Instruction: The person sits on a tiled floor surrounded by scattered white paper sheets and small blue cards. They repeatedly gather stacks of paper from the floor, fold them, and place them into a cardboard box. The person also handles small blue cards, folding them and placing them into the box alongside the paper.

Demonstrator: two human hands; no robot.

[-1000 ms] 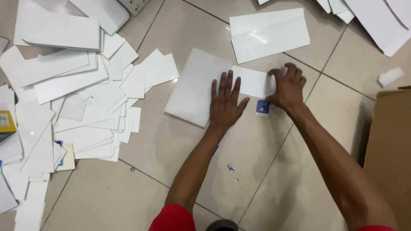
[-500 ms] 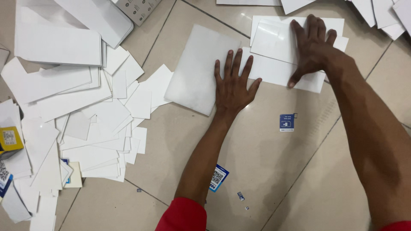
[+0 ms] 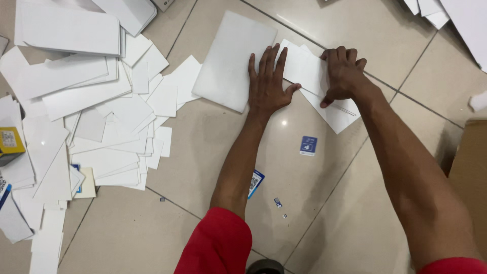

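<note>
Envelopes [image 3: 324,86] now sit just right of upper centre, dragged down and inward from the top of the frame where the right hand lay on them half a second ago. They have also turned: the small stack lies slanted, its lower corner pointing toward the lower right, its left end tucked against the left hand. The pad [image 3: 231,61] under that hand has kept its place at upper centre.

Left hand [image 3: 268,83] lies flat and open, fingers spread, palm on the right edge of the pad and fingertips reaching toward the envelopes. Right hand [image 3: 344,73] presses on the envelopes with fingers curled and knuckles raised, thumb stretched down along the paper; it pins the stack rather than clasping it. So the stack has been brought beside the pad, within reach of both hands.

The pad is a plain white rectangle, matt, with slightly soft edges. The envelopes are thin, smooth white paper, long and crisp-edged, fanned a little so several edges show. A loose heap of white slips [image 3: 96,106] in many sizes covers the left of the frame. The floor [image 3: 213,137] is glossy beige tile with dark grout lines. Below the hands lies a small blue card [image 3: 308,145], and another card [image 3: 255,183] peeks out beside the left forearm.
</note>
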